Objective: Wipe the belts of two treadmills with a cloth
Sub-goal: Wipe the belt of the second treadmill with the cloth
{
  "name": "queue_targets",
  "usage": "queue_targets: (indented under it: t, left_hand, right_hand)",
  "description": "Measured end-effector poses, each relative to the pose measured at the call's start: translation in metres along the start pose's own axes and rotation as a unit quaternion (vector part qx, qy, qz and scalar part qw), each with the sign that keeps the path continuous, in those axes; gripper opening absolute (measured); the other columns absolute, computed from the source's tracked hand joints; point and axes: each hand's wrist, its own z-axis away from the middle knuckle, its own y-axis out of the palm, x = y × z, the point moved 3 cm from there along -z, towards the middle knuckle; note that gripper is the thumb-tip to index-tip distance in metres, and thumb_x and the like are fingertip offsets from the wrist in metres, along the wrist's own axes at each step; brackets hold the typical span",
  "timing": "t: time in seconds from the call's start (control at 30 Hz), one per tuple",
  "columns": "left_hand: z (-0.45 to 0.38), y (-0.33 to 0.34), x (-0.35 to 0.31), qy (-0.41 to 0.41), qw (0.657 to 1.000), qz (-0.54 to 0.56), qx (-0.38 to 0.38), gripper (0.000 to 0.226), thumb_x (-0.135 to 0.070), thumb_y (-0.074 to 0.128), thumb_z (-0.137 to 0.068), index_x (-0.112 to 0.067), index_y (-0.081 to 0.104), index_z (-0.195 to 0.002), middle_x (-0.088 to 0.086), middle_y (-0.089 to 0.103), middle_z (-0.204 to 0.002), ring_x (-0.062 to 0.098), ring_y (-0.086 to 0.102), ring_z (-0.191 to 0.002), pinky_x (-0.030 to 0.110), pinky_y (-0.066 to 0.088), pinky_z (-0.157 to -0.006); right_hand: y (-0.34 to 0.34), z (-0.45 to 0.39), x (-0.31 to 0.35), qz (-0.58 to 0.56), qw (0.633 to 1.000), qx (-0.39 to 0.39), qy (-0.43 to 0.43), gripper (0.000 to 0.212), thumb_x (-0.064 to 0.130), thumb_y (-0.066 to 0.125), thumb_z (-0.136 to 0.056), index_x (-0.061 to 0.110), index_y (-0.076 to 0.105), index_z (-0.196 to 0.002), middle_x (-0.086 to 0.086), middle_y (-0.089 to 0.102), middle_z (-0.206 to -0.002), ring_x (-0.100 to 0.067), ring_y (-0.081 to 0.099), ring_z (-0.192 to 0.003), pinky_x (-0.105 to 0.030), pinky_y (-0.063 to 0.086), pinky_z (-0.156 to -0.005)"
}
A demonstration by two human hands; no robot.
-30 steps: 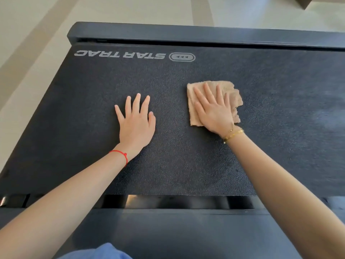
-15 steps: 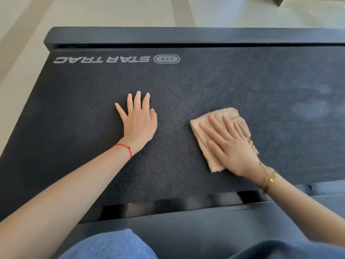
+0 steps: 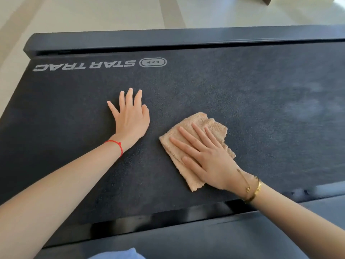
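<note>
- The step in hand is wiping the belt (image 3: pixel 242 86) of one treadmill; only this one belt shows in the head view, so how the second treadmill stands cannot be told.
- The right hand (image 3: pixel 209 161) lies flat on the cloth (image 3: pixel 203 122), fingers straight and slightly spread, pressing it down onto the belt rather than gripping it.
- The cloth is a tan, folded terry piece lying near the middle of the belt's width, toward its near edge, with its far corner and near-left edge showing past the hand.
- The left hand (image 3: pixel 130 116) rests open and palm-down on the bare belt, left of the cloth and apart from it, holding nothing; it looks like a brace for the person's weight.
- A paler, dusty-looking patch (image 3: pixel 302 107) lies on the belt to the right of the cloth, and the strip by the white STAR TRAC logo (image 3: pixel 84 65) at the far left is well apart from it.
- My judgement: the next move calls for steady flat pressure while sliding the cloth right toward the pale patch, then in overlapping passes out to the far edge.
- The cloth is loosely folded, so a fast stroke could bunch it or let it slip from under the palm.
</note>
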Motion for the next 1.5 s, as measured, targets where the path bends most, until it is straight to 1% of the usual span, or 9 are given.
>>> queue_targets:
  t: [0.17, 0.4, 0.47, 0.6, 0.73, 1.0, 1.17, 1.37, 1.5]
  left_hand:
    - [-0.001, 0.009, -0.005, -0.026, 0.999, -0.018, -0.009, 0.054, -0.030, 0.028, -0.104, -0.021, 0.019, -0.157, 0.007, 0.013, -0.165, 0.029, 0.003, -0.152, 0.066, 0.001, -0.117]
    - [-0.002, 0.013, -0.006, -0.038, 0.998, -0.030, -0.035, 0.053, -0.030, 0.031, -0.103, -0.021, 0.024, -0.155, 0.006, 0.020, -0.163, 0.027, 0.010, -0.152, 0.064, 0.005, -0.118]
    - [-0.001, 0.011, -0.007, -0.043, 0.998, -0.031, -0.039, 0.053, -0.030, 0.032, -0.103, -0.022, 0.026, -0.154, 0.005, 0.021, -0.162, 0.026, 0.011, -0.152, 0.064, 0.006, -0.119]
    - [0.000, 0.009, -0.007, -0.045, 0.998, -0.034, -0.040, 0.052, -0.031, 0.031, -0.104, -0.023, 0.026, -0.155, 0.003, 0.021, -0.163, 0.023, 0.009, -0.152, 0.061, 0.006, -0.120]
    - [0.001, 0.011, -0.005, -0.050, 0.997, -0.047, -0.032, 0.053, -0.034, 0.026, -0.105, -0.025, 0.020, -0.157, 0.001, 0.016, -0.164, 0.021, 0.005, -0.153, 0.058, 0.005, -0.121]
    - [-0.001, 0.014, -0.009, -0.064, 0.996, -0.057, -0.032, 0.055, -0.034, 0.021, -0.104, -0.026, 0.015, -0.158, -0.001, 0.012, -0.165, 0.020, 0.002, -0.153, 0.057, 0.004, -0.121]
    - [-0.001, 0.014, -0.009, -0.066, 0.995, -0.070, -0.037, 0.057, -0.035, 0.020, -0.101, -0.026, 0.017, -0.157, -0.001, 0.014, -0.164, 0.020, 0.005, -0.153, 0.058, 0.006, -0.121]
    - [0.001, 0.011, -0.010, -0.060, 0.996, -0.056, -0.046, 0.054, -0.033, 0.028, -0.102, -0.024, 0.024, -0.155, 0.000, 0.019, -0.163, 0.020, 0.009, -0.152, 0.058, 0.007, -0.121]
    - [0.001, 0.010, -0.011, -0.057, 0.996, -0.040, -0.052, 0.052, -0.032, 0.031, -0.103, -0.024, 0.028, -0.154, 0.001, 0.023, -0.161, 0.021, 0.012, -0.151, 0.059, 0.008, -0.120]
  right_hand:
    - [-0.008, -0.014, -0.055, -0.001, 1.000, -0.008, 0.027, 0.052, 0.054, 0.013, -0.103, 0.048, 0.007, -0.155, 0.016, 0.000, -0.165, -0.022, -0.007, -0.153, -0.045, -0.004, -0.123]
    - [-0.023, -0.149, -0.140, -0.037, 0.980, -0.022, 0.194, 0.052, 0.054, 0.015, -0.103, 0.046, 0.012, -0.155, 0.009, 0.002, -0.167, -0.030, -0.007, -0.153, -0.051, -0.007, -0.122]
    - [-0.021, -0.179, -0.121, -0.041, 0.982, -0.016, 0.181, 0.054, 0.052, 0.013, -0.104, 0.042, 0.011, -0.156, 0.006, 0.002, -0.167, -0.032, -0.008, -0.152, -0.054, -0.008, -0.121]
    - [-0.011, -0.172, -0.071, -0.022, 0.998, -0.026, 0.058, 0.053, 0.052, 0.013, -0.104, 0.042, 0.011, -0.156, 0.007, 0.003, -0.167, -0.033, -0.005, -0.152, -0.052, -0.005, -0.122]
    - [-0.014, -0.149, -0.084, -0.033, 0.999, -0.029, -0.021, 0.050, 0.051, 0.019, -0.105, 0.045, 0.016, -0.155, 0.011, 0.007, -0.166, -0.029, -0.001, -0.153, -0.047, -0.004, -0.122]
    - [-0.033, -0.259, -0.171, -0.040, 0.991, -0.018, 0.128, 0.054, 0.052, 0.015, -0.103, 0.041, 0.012, -0.156, 0.006, 0.001, -0.167, -0.031, -0.007, -0.152, -0.051, -0.008, -0.122]
    - [-0.038, -0.328, -0.133, -0.034, 0.993, 0.009, 0.111, 0.057, 0.053, 0.011, -0.102, 0.038, 0.009, -0.157, 0.003, -0.001, -0.167, -0.034, -0.012, -0.151, -0.054, -0.012, -0.120]
    - [-0.027, -0.284, -0.108, -0.028, 0.999, 0.008, -0.034, 0.052, 0.055, 0.014, -0.103, 0.047, 0.012, -0.155, 0.012, 0.003, -0.166, -0.030, -0.006, -0.153, -0.052, -0.006, -0.122]
    - [-0.035, -0.249, -0.171, -0.031, 0.996, -0.008, 0.085, 0.054, 0.056, 0.015, -0.102, 0.046, 0.013, -0.155, 0.011, 0.003, -0.166, -0.029, -0.007, -0.153, -0.051, -0.005, -0.122]
